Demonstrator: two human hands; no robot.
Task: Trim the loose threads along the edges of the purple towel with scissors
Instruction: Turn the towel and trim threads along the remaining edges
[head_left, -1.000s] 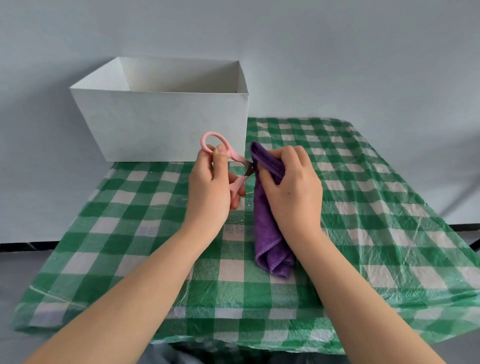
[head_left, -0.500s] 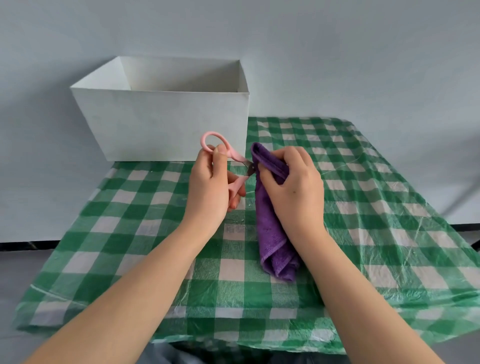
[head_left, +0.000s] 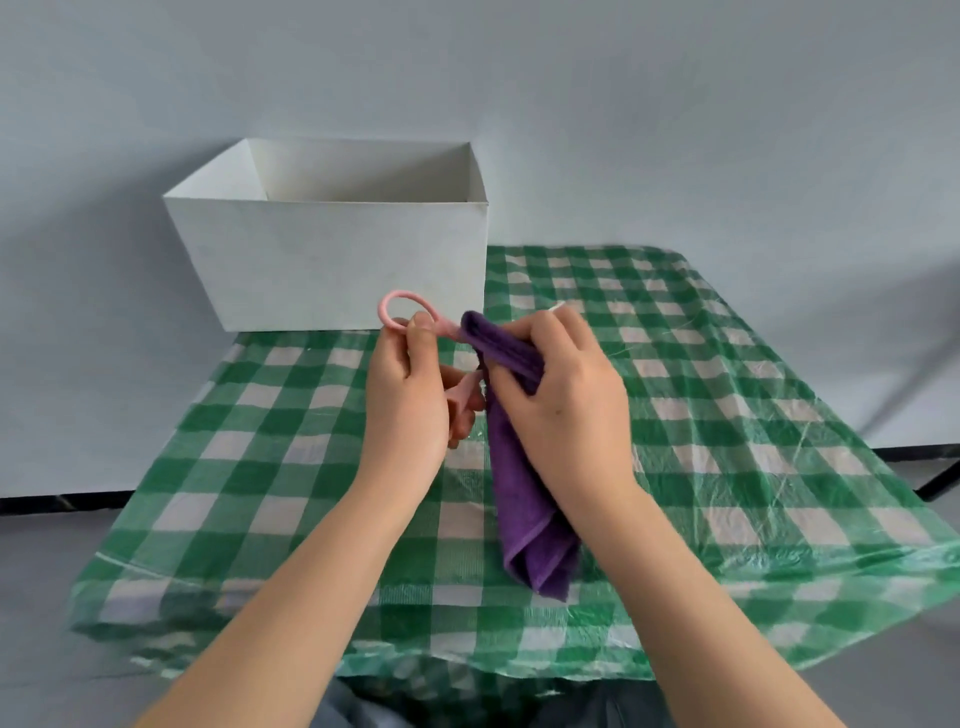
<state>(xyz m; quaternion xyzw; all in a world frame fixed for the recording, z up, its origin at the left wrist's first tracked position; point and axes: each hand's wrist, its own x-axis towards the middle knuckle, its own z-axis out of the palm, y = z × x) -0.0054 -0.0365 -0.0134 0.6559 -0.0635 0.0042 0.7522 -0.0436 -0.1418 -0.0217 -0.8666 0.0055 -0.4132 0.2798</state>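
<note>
Both forearms bare, no sleeves; grey garment at bottom edge.

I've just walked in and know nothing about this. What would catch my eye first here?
Most striking is the purple towel, gripped by the right hand at centre and hanging down onto the green checked tablecloth. Just left of it, the left hand holds pink scissors up against the towel's top edge. Behind them, at the table's far left, stands an open white box.

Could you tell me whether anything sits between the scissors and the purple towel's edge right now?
Nothing visible does. The left hand holds the pink scissors right against the top fold of the purple towel, which the right hand grips; the blades themselves are hidden.
</note>
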